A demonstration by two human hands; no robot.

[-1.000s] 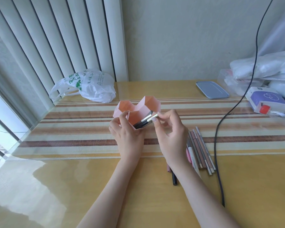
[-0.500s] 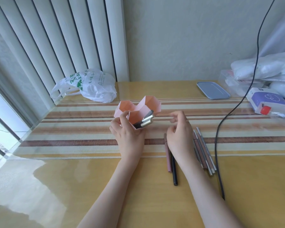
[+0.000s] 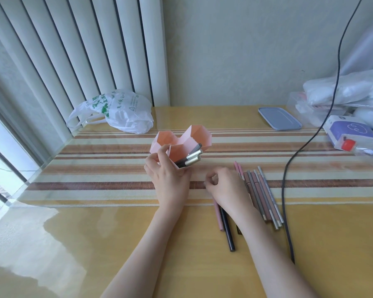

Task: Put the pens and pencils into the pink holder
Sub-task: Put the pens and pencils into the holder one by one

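The pink holder (image 3: pixel 199 135), made of three joined hexagonal cups, stands on the striped runner. My left hand (image 3: pixel 170 181) grips its front cup, where several dark and silver pens (image 3: pixel 192 159) lean to the right. My right hand (image 3: pixel 228 190) rests low on the table with its fingers curled and thumb and forefinger close together. It covers the upper ends of a pink pen (image 3: pixel 218 218) and a black pen (image 3: pixel 227 233) lying flat. A row of several brown and grey pencils (image 3: pixel 265 196) lies just to its right.
A black cable (image 3: pixel 285 190) runs down the table right beside the pencils. A white plastic bag (image 3: pixel 121 112) lies at the back left, a blue-grey lid (image 3: pixel 279 118) at the back right. A purple-and-white box (image 3: pixel 349 132) and white bags crowd the right edge.
My right hand let go of a silver pen in the holder's front cup, drew back and came down onto the pens on the table. My left hand stayed on the holder.
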